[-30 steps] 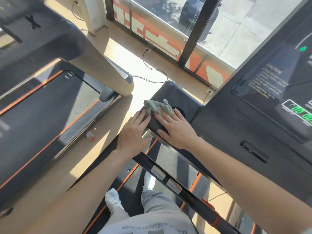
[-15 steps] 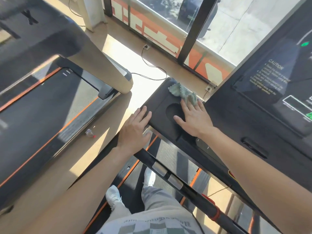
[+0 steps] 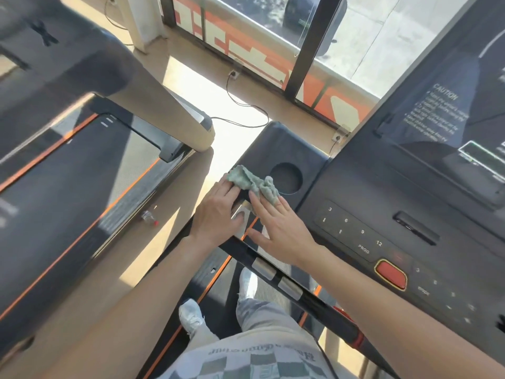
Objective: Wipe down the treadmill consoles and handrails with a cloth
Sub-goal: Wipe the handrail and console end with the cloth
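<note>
Cloth (image 3: 254, 183) crumpled on the console tray (image 3: 284, 143), just beside the cup hole (image 3: 285, 177), under the fingertips of the right hand (image 3: 278, 228). Right hand flat, fingers straight, pressing and not gripping. Left hand (image 3: 218, 212) also flat and relaxed, resting on the near edge of the tray, fingertips touching the left end of the cloth.

Probably the step in hand: wiping the tray. To do it well, spread the cloth wider under the palm, to cover more than a narrow stripe. Press evenly and go in overlapping strokes up to the far corner. Push a fold into the cup hole and turn it around the wall. Use the left hand as support, but lift it to wipe under it too. Stay away from the keypad (image 3: 352, 231) and the red button (image 3: 390, 273) for now, to avoid an accidental press.
</note>
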`<state>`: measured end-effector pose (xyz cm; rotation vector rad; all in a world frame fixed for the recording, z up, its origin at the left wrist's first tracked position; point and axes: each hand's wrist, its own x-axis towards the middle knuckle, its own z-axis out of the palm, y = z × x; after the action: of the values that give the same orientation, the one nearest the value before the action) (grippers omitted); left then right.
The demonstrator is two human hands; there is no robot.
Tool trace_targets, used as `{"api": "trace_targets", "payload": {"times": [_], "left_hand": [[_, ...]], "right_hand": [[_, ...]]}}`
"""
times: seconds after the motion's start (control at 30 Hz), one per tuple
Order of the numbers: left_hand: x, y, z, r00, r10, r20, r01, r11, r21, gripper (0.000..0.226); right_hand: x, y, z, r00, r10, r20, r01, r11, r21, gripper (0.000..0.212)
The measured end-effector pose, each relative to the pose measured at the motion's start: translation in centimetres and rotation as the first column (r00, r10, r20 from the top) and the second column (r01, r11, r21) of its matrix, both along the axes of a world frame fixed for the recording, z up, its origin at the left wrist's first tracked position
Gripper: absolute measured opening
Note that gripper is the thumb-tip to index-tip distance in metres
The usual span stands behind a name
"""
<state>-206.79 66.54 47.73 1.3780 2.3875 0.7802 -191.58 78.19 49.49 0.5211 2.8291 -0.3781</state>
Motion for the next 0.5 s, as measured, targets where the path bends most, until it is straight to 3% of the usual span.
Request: {"api": "trace_targets", "payload": {"times": [0.1, 0.27, 0.43, 0.5], "left_hand": [[-0.3, -0.8, -0.5, 1.000, -0.001, -0.023, 0.001, 1.000, -0.004, 0.077], [-0.4, -3.4, -1.3, 0.991, 0.111, -0.081, -0.116, 0.991, -0.063, 0.071], [-0.1, -4.3, -1.0, 0.986, 0.166, -0.018, -0.167, 0.983, -0.080, 0.069], [-0.2, -4.2, -0.8, 0.984, 0.180, 0.004, -0.179, 0.980, -0.083, 0.068]], "right_hand": [[-2.2, 0.1, -0.5, 0.999, -0.023, -0.033, 0.023, 1.000, 0.009, 0.081], [-4.1, 0.8, -1.0, 0.996, -0.090, 0.003, 0.089, 0.994, 0.069, 0.076], [-1.8, 2.4, -0.7, 0.968, -0.248, 0.049, 0.239, 0.961, 0.138, 0.080], [-0.6, 3.1, -0.4, 0.965, -0.249, 0.081, 0.228, 0.951, 0.211, 0.080]]}}
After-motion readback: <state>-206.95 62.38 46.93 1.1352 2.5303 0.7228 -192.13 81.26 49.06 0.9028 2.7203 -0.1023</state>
